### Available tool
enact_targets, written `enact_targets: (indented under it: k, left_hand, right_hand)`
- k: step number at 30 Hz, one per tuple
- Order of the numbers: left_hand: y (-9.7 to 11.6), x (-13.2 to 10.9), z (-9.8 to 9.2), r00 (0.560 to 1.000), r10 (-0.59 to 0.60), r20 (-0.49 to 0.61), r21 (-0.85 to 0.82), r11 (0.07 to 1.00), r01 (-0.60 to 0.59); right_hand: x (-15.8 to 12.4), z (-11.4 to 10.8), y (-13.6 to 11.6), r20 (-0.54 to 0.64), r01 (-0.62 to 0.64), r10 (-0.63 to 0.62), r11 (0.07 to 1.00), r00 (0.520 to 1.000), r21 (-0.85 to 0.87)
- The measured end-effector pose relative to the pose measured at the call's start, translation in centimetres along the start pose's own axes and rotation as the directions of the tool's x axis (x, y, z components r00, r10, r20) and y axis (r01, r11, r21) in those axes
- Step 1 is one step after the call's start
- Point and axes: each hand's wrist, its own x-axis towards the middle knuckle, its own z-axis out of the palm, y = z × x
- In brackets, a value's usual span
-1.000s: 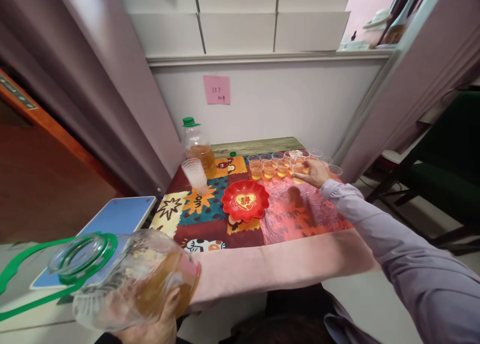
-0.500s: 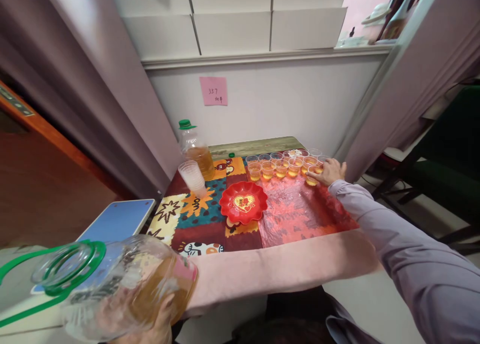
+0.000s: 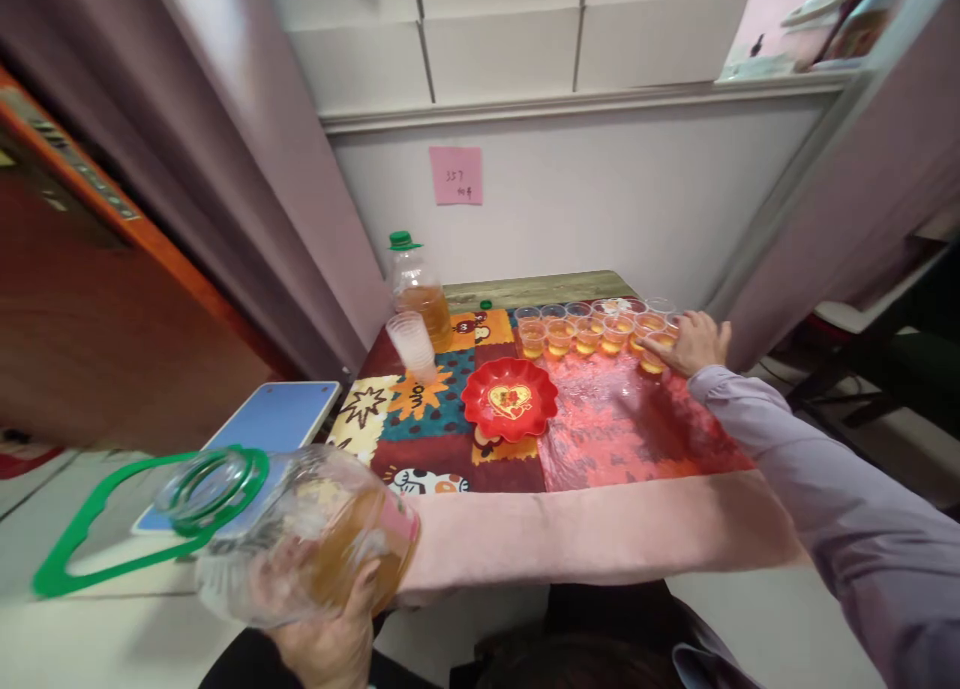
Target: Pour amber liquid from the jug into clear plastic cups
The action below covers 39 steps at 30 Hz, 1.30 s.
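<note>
My left hand (image 3: 330, 629) is wrapped round a large clear plastic jug (image 3: 367, 529), tipped on its side with its uncapped mouth to the left. Amber liquid lies in the jug's base end, and a green carry handle (image 3: 105, 574) sticks out from the neck. Over the table's right side, the fingers of my right hand (image 3: 699, 345) grip a clear plastic cup (image 3: 654, 361) of amber drink. Rows of similar cups (image 3: 586, 341) stand to its left; the front ones hold drink. How far the back ones are filled is hard to tell.
A scalloped red dish (image 3: 544, 421) sits mid-table. At the back left are a leaning stack of plastic cups (image 3: 411, 343) and a green-capped jug (image 3: 424, 309). A green cap (image 3: 486, 305) lies near the wall. A blue-topped stool (image 3: 277, 414) stands left of the table.
The view has shifted, so the table and wall sit further right in the picture. The tipped jug shows slightly higher, its handle more fully in sight. My right hand stays at the same cup.
</note>
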Motion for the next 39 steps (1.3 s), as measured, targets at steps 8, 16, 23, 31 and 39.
enact_targets:
  k: [8, 16, 23, 31, 39]
  left_hand:
    - [3.2, -0.8, 0.5, 0.995, -0.084, -0.053, -0.014, 0.996, 0.083]
    - [3.1, -1.2, 0.6, 0.985, -0.151, -0.085, -0.094, 0.985, 0.143]
    - [2.3, -2.2, 0.7, 0.984, -0.132, -0.123, -0.134, 0.984, 0.115]
    - [2.4, -2.5, 0.5, 0.99, -0.12, -0.077, -0.069, 0.991, 0.115]
    - [2.5, -2.5, 0.5, 0.993, -0.107, -0.06, -0.065, 0.993, 0.103]
  right_hand:
    - [0.1, -4.6, -13.5, -0.096, 0.402, -0.403, 0.802, 0.91, 0.443]
    - [-0.9, -8.5, -33.5, -0.021, 0.599, -0.718, 0.563, 0.695, 0.57]
    - [0.4, -8.7, -42.9, 0.253, 0.728, -0.817, 0.577, 0.518, 0.371]
    - [0.6, -7.7, -43.9, 0.301, 0.751, -0.817, 0.573, 0.492, 0.328]
    - [0.8, -7.3, -43.4, 0.241, 0.729, -0.805, 0.593, 0.542, 0.341]
